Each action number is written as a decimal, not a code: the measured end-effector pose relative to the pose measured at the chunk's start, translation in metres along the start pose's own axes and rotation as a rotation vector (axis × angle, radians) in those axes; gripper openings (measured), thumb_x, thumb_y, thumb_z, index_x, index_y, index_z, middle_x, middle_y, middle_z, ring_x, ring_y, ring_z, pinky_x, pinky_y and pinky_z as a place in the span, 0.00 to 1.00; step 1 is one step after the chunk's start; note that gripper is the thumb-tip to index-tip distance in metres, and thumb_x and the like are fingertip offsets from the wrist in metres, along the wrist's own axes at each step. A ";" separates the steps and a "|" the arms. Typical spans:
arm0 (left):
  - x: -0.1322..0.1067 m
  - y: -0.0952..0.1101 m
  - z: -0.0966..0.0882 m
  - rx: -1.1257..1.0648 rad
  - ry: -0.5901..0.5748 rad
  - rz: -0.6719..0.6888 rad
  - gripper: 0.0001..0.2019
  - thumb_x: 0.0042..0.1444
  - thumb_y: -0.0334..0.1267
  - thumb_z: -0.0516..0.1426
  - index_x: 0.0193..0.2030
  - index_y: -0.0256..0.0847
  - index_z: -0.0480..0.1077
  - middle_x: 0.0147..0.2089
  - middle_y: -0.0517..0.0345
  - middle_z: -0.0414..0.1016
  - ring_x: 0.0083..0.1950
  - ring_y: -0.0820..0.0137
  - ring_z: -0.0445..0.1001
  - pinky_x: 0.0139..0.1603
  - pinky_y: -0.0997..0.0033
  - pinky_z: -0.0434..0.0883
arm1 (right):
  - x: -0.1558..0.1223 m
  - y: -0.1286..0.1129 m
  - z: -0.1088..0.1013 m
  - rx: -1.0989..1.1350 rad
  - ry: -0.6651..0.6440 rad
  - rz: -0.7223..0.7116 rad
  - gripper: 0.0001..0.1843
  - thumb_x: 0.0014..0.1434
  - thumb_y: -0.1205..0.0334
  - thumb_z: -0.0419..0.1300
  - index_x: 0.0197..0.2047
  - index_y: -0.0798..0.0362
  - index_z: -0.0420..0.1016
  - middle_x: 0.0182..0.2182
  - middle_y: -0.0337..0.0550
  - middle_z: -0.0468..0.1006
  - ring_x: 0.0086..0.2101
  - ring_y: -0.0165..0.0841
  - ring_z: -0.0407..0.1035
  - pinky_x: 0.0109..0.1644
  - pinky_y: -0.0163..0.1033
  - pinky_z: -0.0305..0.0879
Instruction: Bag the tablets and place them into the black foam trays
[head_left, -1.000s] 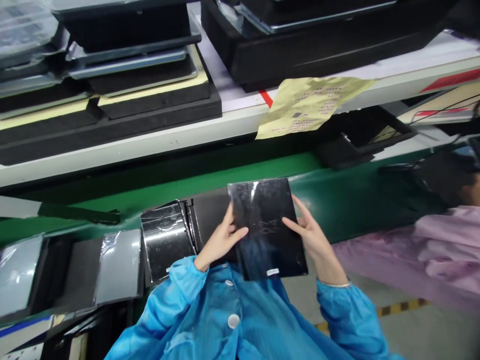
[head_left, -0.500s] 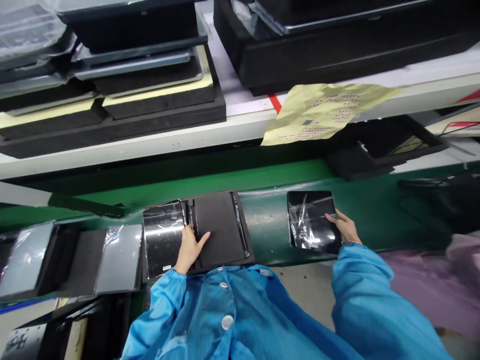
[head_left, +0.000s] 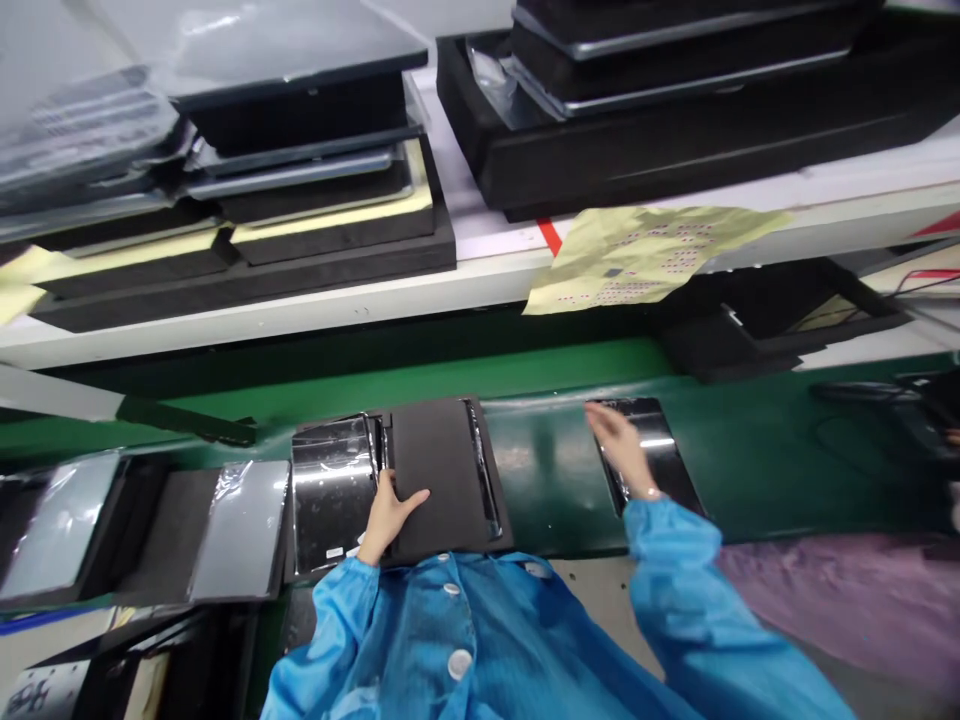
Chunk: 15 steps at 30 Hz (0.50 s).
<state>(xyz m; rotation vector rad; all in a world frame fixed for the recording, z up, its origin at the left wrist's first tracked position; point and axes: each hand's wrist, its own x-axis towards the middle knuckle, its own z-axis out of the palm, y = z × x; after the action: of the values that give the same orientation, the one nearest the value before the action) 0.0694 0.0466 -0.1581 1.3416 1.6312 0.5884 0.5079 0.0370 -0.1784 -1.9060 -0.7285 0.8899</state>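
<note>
My left hand lies open on a black foam tray on the green conveyor belt, its thumb stretched over the tray's empty right half. A glossy black panel fills the tray's left half, touching my fingers. My right hand hovers flat and blurred, fingers stretched, over a second glossy black panel that lies on the belt. It holds nothing. Both arms wear blue sleeves.
More foam trays with film-wrapped panels sit on the belt to the left. A white shelf above carries stacked black trays, and a yellow sheet hangs off its edge. A person in pink is at lower right.
One second ago both hands held the black panel up. My right hand laid it on the belt to the right and has let go; my left hand moved onto the foam tray.
</note>
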 end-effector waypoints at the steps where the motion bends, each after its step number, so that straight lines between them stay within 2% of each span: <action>1: -0.005 0.008 -0.003 -0.058 -0.014 0.004 0.31 0.47 0.61 0.67 0.48 0.43 0.65 0.48 0.50 0.79 0.53 0.55 0.81 0.58 0.52 0.77 | -0.026 -0.009 0.023 0.059 -0.094 -0.050 0.20 0.64 0.47 0.67 0.51 0.53 0.80 0.56 0.51 0.80 0.59 0.45 0.71 0.68 0.58 0.65; 2: -0.012 0.017 -0.006 -0.112 -0.019 0.014 0.29 0.51 0.62 0.65 0.49 0.43 0.66 0.51 0.49 0.80 0.55 0.56 0.81 0.58 0.55 0.77 | -0.054 -0.018 0.046 0.118 -0.196 -0.094 0.24 0.60 0.42 0.69 0.52 0.50 0.80 0.56 0.50 0.80 0.59 0.45 0.73 0.68 0.56 0.65; 4: -0.026 0.038 -0.014 -0.254 -0.015 0.023 0.26 0.58 0.61 0.61 0.53 0.44 0.66 0.57 0.47 0.80 0.59 0.57 0.81 0.60 0.57 0.77 | -0.106 -0.031 0.087 0.224 -0.336 -0.158 0.38 0.55 0.35 0.69 0.62 0.47 0.75 0.60 0.53 0.78 0.57 0.47 0.75 0.65 0.56 0.70; 7: -0.041 0.070 -0.028 -0.573 -0.053 -0.004 0.23 0.58 0.56 0.64 0.54 0.47 0.67 0.58 0.50 0.82 0.58 0.57 0.81 0.60 0.58 0.77 | -0.163 -0.038 0.127 0.314 -0.476 -0.198 0.47 0.55 0.31 0.66 0.70 0.47 0.66 0.63 0.58 0.75 0.59 0.51 0.74 0.62 0.59 0.73; 9: -0.044 0.089 -0.038 -0.707 -0.059 0.012 0.23 0.55 0.53 0.68 0.52 0.47 0.69 0.54 0.51 0.84 0.56 0.56 0.82 0.59 0.58 0.77 | -0.182 -0.040 0.139 0.379 -0.538 -0.075 0.48 0.53 0.32 0.70 0.69 0.45 0.67 0.65 0.54 0.73 0.64 0.50 0.69 0.68 0.57 0.67; 11: -0.043 0.100 -0.046 -0.724 -0.041 0.045 0.24 0.52 0.53 0.70 0.50 0.46 0.70 0.52 0.52 0.84 0.55 0.56 0.83 0.58 0.58 0.78 | -0.189 -0.048 0.140 0.431 -0.574 0.014 0.49 0.49 0.33 0.73 0.68 0.46 0.68 0.65 0.52 0.73 0.65 0.50 0.68 0.71 0.55 0.63; 13: -0.040 0.101 -0.051 -0.724 -0.030 0.019 0.27 0.49 0.54 0.71 0.51 0.47 0.70 0.50 0.53 0.85 0.53 0.56 0.84 0.57 0.57 0.78 | -0.186 -0.059 0.136 0.479 -0.637 0.018 0.51 0.49 0.30 0.72 0.69 0.47 0.67 0.60 0.53 0.78 0.60 0.50 0.73 0.68 0.56 0.67; 15: -0.037 0.090 -0.053 -0.698 0.014 -0.071 0.31 0.46 0.56 0.72 0.53 0.49 0.68 0.47 0.56 0.86 0.50 0.55 0.85 0.56 0.55 0.79 | -0.172 -0.067 0.125 0.515 -0.670 -0.015 0.50 0.51 0.26 0.69 0.67 0.48 0.68 0.52 0.54 0.82 0.50 0.48 0.79 0.59 0.57 0.74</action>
<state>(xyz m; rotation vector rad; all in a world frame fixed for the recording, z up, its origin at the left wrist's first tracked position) 0.0686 0.0477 -0.0472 0.7601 1.2928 1.0085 0.2992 -0.0071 -0.1127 -1.1390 -0.7907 1.5634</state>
